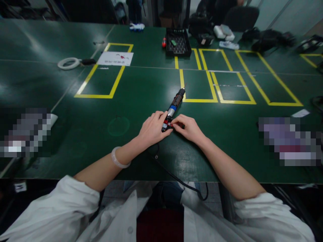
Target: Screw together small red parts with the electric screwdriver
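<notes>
A slim electric screwdriver (177, 98) with a black front, a blue band and a thin bit lies at a slant on the green table, its bit pointing away from me. My left hand (153, 127) is wrapped round the left side of its rear end. At the right of that end, my right hand (188, 128) pinches a small red part with thumb and index finger. Fingers partly cover the red part. A black cable (176, 178) runs from near the hands over the table's front edge.
Yellow tape (200, 100) marks rectangles on the green table (141, 84). Further back are a black tray (178, 52), a white sheet (108, 58) and a white ring (60, 64). Blurred-out objects lie at far left (27, 131) and far right (287, 137).
</notes>
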Demonstrator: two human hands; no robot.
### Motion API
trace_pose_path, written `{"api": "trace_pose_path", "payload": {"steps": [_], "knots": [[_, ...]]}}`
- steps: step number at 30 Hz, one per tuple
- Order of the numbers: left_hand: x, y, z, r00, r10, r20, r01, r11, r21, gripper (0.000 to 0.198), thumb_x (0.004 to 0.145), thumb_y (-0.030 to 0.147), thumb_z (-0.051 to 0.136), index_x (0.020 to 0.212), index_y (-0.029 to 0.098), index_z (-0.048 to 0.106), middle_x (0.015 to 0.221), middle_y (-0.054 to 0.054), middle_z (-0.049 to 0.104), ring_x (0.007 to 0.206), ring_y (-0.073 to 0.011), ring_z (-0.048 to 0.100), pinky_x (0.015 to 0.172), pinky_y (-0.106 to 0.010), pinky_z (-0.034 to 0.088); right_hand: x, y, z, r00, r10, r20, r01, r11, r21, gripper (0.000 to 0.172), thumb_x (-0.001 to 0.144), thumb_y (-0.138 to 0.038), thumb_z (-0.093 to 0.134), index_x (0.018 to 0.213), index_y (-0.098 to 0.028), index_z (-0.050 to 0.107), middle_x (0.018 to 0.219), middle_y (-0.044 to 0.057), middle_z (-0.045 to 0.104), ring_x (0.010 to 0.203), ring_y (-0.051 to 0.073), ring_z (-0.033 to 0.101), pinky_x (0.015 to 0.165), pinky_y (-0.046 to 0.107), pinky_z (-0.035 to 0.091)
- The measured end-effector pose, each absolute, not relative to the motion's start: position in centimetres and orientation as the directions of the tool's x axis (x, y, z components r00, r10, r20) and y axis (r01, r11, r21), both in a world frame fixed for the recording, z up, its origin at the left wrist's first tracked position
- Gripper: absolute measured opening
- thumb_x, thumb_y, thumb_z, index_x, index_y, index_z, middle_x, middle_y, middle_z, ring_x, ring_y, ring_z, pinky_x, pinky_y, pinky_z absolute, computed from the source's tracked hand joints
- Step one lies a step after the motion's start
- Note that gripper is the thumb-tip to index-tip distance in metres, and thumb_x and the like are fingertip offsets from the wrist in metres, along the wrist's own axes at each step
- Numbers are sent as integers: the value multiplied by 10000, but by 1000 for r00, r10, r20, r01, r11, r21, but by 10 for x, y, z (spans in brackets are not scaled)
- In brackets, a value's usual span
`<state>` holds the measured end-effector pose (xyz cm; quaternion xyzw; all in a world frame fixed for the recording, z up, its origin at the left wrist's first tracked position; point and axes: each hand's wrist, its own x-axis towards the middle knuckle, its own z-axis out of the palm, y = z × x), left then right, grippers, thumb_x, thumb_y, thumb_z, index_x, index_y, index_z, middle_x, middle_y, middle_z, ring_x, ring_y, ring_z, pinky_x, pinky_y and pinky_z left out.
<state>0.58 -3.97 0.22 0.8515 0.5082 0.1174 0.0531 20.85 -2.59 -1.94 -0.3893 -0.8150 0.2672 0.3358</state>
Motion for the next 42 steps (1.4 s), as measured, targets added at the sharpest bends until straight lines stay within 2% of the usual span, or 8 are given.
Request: {"api": "trace_pose_path", "payload": {"steps": [5,11,15,20,24,31,36,42], "knots": [[11,-39,3,414,900,136,881,-434,188,601,942,497,520,1435,160,451,1254,-152,547,1101,-296,560,887,-385,484,207,-27,-20,-487,800,350,432,569,-700,153,901,-129,536,914,-201,670,843,31,613,688,145,558,684,278,451],[6,-36,7,414,905,97,894,-425,144,645,956,475,496,1510,169,373,1259,-160,525,1113,-301,538,894,-388,486,206,-29,-21,-479,805,351,350,542,-764,243,903,-126,510,1105,-187,630,864,27,611,706,136,562,680,261,453],[-15,-29,10,387,918,83,913,-394,105,663,948,478,507,1521,177,363,1282,-166,514,1110,-308,536,898,-394,492,208,-29,-20,-471,819,328,346,513,-785,244,908,-143,502,1120,-186,614,831,11,591,679,127,545,662,252,444],[-65,-7,13,256,965,47,965,-258,45,696,951,535,466,1541,185,347,1329,-187,491,1135,-348,537,874,-438,515,209,-28,-20,-474,829,297,374,495,-784,218,912,-167,512,1104,-198,611,849,16,609,692,131,550,679,260,447],[-120,17,12,134,991,31,990,-135,42,719,952,569,447,1542,169,353,1365,-208,459,1206,-378,495,921,-475,499,210,-27,-20,-481,829,284,377,488,-787,215,904,-165,520,1095,-193,615,850,20,618,688,133,552,680,265,445],[-210,55,13,-51,998,-43,998,53,46,736,972,609,409,1539,151,310,1362,-153,408,1181,-306,455,1015,-511,439,210,-28,-22,-494,829,260,388,478,-788,203,912,-175,531,1096,-201,613,840,16,626,695,137,564,689,267,449],[-257,76,8,-133,991,-25,991,133,-6,770,960,662,379,1534,151,323,1372,-147,419,1165,-296,443,1028,-486,418,211,-29,-21,-500,828,252,391,476,-788,195,916,-182,528,1092,-190,614,846,20,625,698,136,571,691,266,452],[-265,73,11,-151,988,22,987,152,-46,769,943,707,376,1482,159,357,1308,-116,472,1114,-263,455,968,-393,439,211,-28,-22,-503,829,246,392,472,-789,195,912,-171,530,1088,-201,609,841,13,623,688,131,565,682,259,450]]}}
